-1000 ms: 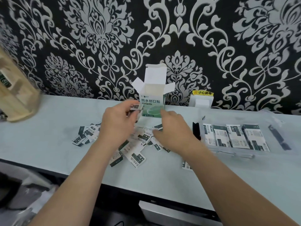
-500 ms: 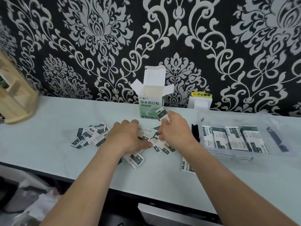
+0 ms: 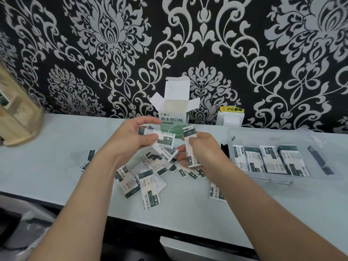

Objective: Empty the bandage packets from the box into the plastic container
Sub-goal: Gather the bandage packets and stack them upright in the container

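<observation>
The white-and-green bandage box [image 3: 174, 114] stands upright against the wall with its top flaps open. Several white-and-dark-green bandage packets [image 3: 148, 179] lie scattered on the pale counter in front of it. My left hand [image 3: 130, 142] is raised above the pile, shut on a few packets [image 3: 165, 141]. My right hand [image 3: 203, 153] holds a small upright stack of packets [image 3: 190, 146] just right of the left hand. The clear plastic container [image 3: 282, 178] sits to the right, with several packets [image 3: 269, 160] laid in a row inside.
A wooden rack [image 3: 17, 119] stands at the far left by the wall. A white wall socket with a yellow warning label [image 3: 230, 117] sits behind the container. One packet [image 3: 216, 192] lies alone near the counter's front edge. A black clip [image 3: 320, 161] shows at the container's right end.
Both hands have risen off the pile. The left hand now holds a few packets, and the right hand's stack stands upright between the fingers.
</observation>
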The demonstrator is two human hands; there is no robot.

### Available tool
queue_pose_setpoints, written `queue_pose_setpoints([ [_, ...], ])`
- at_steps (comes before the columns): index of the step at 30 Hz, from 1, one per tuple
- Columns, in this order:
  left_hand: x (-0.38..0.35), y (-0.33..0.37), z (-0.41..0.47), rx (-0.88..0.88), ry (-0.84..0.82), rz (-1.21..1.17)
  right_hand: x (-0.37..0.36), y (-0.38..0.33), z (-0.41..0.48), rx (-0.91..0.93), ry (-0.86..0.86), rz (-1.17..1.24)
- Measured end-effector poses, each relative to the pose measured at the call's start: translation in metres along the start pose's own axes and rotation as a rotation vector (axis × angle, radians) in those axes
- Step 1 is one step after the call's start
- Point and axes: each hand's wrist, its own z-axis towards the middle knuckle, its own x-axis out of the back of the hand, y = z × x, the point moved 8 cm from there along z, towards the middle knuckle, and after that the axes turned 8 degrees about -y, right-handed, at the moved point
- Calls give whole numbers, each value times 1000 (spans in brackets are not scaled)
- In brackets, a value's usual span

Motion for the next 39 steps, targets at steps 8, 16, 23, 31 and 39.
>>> queue_pose_setpoints([
  [8, -51, 16, 4, -144, -73, 208, -25, -1, -15, -101, -278, 245],
  [16, -15, -43, -25, 560, -395, 1337, -16, -1, -5, -17, -126, -166],
  [23, -10, -49, -18, 428, -249, 1070, -23, 3, -5, -19, -126, -253],
  [31, 16, -35, -11, 149, 28, 636, -30, 9, -6, -93, -185, 16],
  [39, 20, -4, -15, -104, 155, 139, -33, 9, -5, -87, -246, 3],
])
